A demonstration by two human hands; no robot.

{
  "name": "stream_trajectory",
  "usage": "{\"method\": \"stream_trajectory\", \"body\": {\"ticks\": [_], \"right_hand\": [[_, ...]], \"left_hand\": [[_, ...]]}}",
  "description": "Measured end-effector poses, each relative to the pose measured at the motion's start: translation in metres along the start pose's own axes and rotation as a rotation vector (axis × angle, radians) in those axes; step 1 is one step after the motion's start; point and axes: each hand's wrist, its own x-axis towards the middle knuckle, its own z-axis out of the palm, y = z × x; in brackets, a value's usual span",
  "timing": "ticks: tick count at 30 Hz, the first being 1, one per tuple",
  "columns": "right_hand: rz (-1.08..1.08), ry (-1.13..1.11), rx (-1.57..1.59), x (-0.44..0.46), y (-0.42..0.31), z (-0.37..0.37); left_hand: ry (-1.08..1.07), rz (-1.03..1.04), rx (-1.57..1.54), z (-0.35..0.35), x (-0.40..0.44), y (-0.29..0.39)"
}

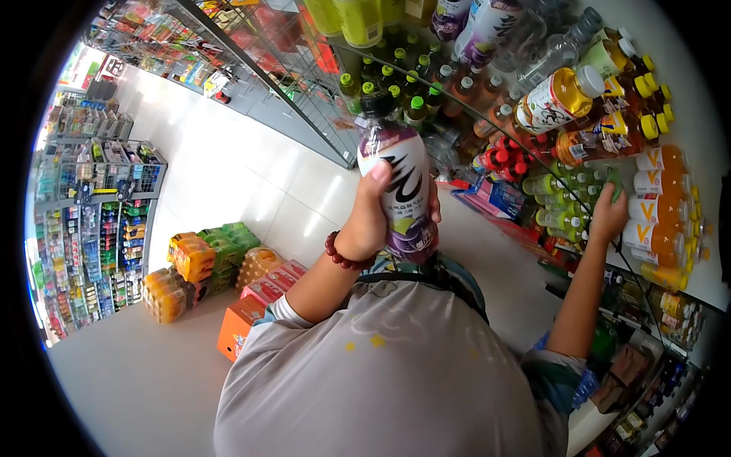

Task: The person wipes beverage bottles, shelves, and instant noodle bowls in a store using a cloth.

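Observation:
In my left hand point(368, 217) is a plastic drink bottle point(407, 186) with a black cap and a white and purple label. It is held nearly upright in front of my body, with the thumb across the label. My right hand point(609, 213) reaches out to the shelf on the right, its fingers closed around a small green thing point(615, 185) whose kind I cannot make out. Beside that hand stand green-capped bottles point(560, 202) on one side and orange drink bottles with white labels point(653, 217) on the other.
Several rows of bottles fill the shelf, among them a white-capped bottle point(560, 99) lying tilted. Shrink-wrapped drink packs point(194, 255) and an orange carton point(240, 324) stand on the floor to the left. A goods rack point(99, 198) lies farther off across the pale tiled floor point(228, 160).

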Motion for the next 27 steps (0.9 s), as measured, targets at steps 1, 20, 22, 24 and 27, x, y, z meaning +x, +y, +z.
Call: {"method": "stream_trajectory", "body": {"ticks": [1,20,22,24,27], "right_hand": [[0.077,-0.013,0.070,0.000,0.005,0.001],[-0.184,-0.341,1.045,-0.145,-0.183,-0.150],[-0.119,-0.467,1.145,-0.151,-0.190,-0.157],[-0.087,-0.585,1.200,-0.158,-0.195,-0.161],[-0.393,-0.571,0.856,-0.179,-0.195,-0.164]], "left_hand": [[0.003,-0.030,-0.078,0.001,0.000,0.001],[-0.009,-0.325,-0.151,0.057,0.014,0.008],[-0.001,-0.359,-0.158,0.070,0.020,0.010],[-0.021,-0.393,-0.287,0.080,0.024,0.013],[-0.008,-0.375,-0.233,0.099,0.027,0.015]]}}
